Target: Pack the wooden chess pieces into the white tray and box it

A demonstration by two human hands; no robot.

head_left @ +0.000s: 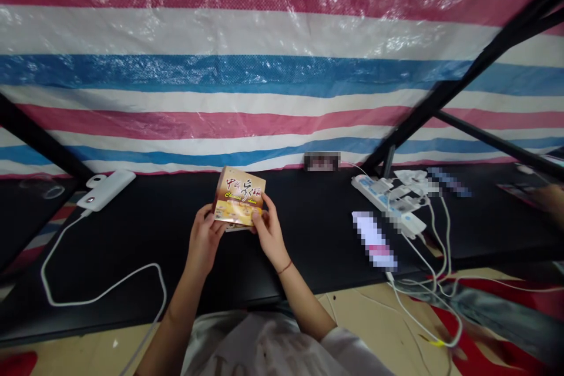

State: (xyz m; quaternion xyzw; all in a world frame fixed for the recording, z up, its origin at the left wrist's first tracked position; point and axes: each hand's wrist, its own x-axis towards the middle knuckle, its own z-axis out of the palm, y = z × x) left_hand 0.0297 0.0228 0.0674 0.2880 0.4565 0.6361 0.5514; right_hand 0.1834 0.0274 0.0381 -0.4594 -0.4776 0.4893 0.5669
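A small yellow-brown cardboard box (239, 196) with red and white lettering is held upright over the black table (145, 229), just ahead of me. My left hand (203, 236) grips its lower left corner with curled fingers. On the lower right edge my right hand (267, 229) is closed, thumb across the front. A thin red band circles my right wrist.
A white power bank (106, 188) with a long white cable lies at the left. A white power strip (388, 200) with several plugs and trailing cords sits at the right. A striped red, white and blue tarp (264, 70) hangs behind. Another person's hand (550, 200) shows at the far right.
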